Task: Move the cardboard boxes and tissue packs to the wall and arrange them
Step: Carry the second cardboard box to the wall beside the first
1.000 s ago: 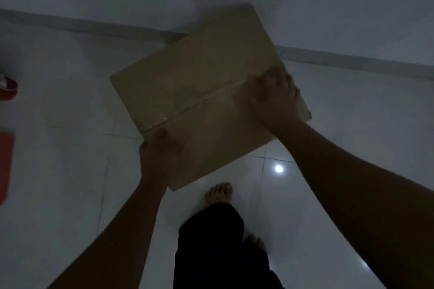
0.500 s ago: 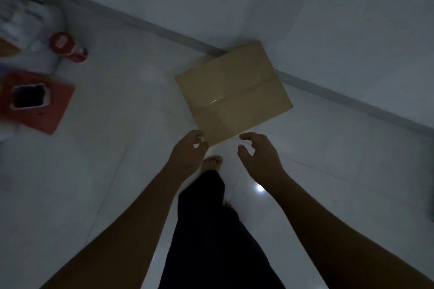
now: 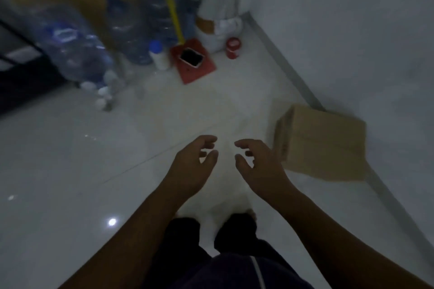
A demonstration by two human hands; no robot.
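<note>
Item 1, cardboard box (image 3: 326, 145): brown, closed, resting on the tiled floor (image 3: 70, 183) with its far side against the white wall (image 3: 352, 42) and the grey skirting strip (image 3: 288, 73) at the wall's foot. Nothing touches it.

Item 2, left hand (image 3: 191, 166): held out over the floor in mid-frame, fingers loosely curled and spread, holding nothing.

Item 3, right hand (image 3: 260, 166): just beside the left, fingers likewise parted and curled, holding nothing; it overlaps the box's near left corner in the picture (contact cannot be confirmed).

Item 4, far corner clutter, well apart from the box: several large clear water bottles (image 3: 70, 40), some upright, one lying on its side; a red dustpan (image 3: 193, 61) with a yellow handle, a phone (image 3: 191, 57) lying on its pan; a small white bottle with a blue cap (image 3: 157, 54) just left of the dustpan; a red can (image 3: 233, 47) near the skirting; a white bag (image 3: 219, 2) standing in the corner.

Item 5, the person's dark trousers (image 3: 211, 253), seen from above at the bottom of the frame.
</note>
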